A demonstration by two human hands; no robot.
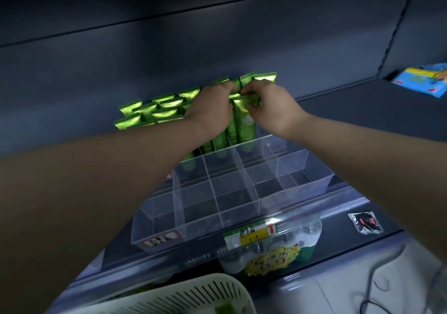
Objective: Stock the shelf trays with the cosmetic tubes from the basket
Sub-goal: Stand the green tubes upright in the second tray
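Green, shiny crimped top of an upright cosmetic tube is pinched by curled fingers of the left hand and right hand. The tube stands in a rear compartment of the clear plastic divided tray on the dark shelf, with the white slotted basket below.

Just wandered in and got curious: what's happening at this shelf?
A person is stocking a shop shelf. The left hand and right hand together pinch the top of a green tube that stands in a clear divided tray. Only the tray's back compartments hold other tubes, standing upright. A white basket sits below, nearest the camera.
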